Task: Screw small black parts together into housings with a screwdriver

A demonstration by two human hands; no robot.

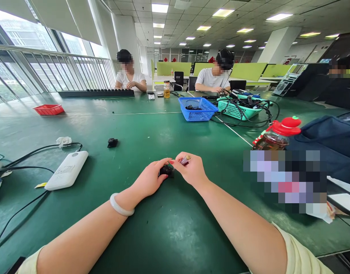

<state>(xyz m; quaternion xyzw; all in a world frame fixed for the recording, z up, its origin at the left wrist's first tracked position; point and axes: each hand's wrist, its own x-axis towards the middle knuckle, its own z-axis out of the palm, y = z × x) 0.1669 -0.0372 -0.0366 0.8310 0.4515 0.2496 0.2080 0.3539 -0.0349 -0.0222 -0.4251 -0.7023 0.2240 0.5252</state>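
Green, lightly scuffed tabletop with a soft shine, and both hands are busy near the middle of it. Left hand has a small, glossy black, lumpy piece gripped between thumb and fingers, right down by the surface. So much of it is covered that I can't tell its long axis or which way it faces; the bit showing looks shiny and uneven.

Right hand is curled around a short, stick-like tool with a pale purplish handle and a rounded tan end. Way easier to read: its long axis runs on a slant, tan end poking up and off to the right, other end aimed down-left at the black piece. Can't make out if the tip touches, fingers hide it.

A 2nd black lump, kinda blocky, sits farther out on the left, well apart from the hands. Left of that there's a white, round-cornered slab lying diagonally. Smooth milky bangle on the left wrist. Farther back: a shallow red plastic tray and a blue perforated plastic basket. 2 people in white tops sit across the table.
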